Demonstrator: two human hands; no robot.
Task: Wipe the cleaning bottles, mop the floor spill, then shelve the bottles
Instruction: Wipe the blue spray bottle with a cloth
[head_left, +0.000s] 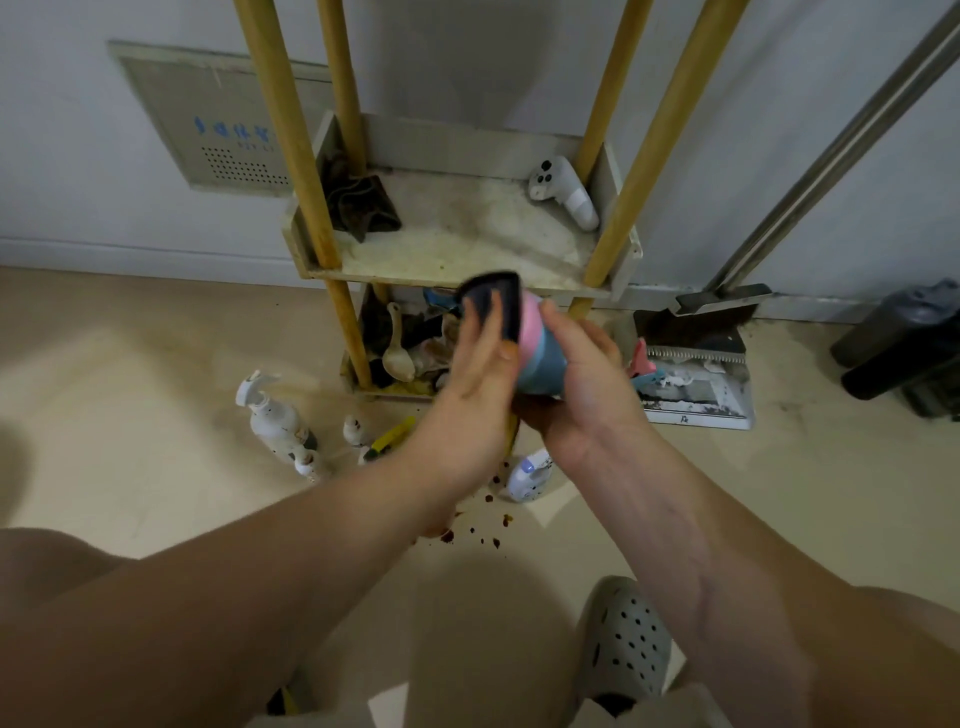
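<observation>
- Left hand (475, 374): pinches a dark, soft cloth (493, 304) and presses it against the bottle's upper end.
- Right hand (587, 379): wrapped round the pink-and-blue bottle (540, 348), a smooth, tapered cylinder held tilted above the floor.
- Spill (475, 530): brown specks and blots remain on the glossy beige floor; judged not yet mopped.
- White spray bottle (272, 415): stands on the floor, speckled with dirt; a white-and-purple bottle (527, 475) lies beside the spill. Both apparently unwiped.
- Shelf (467, 228): stained pale board between yellow round posts; only a white trigger bottle (563, 192) lies on it. Shelving largely outstanding.
</observation>
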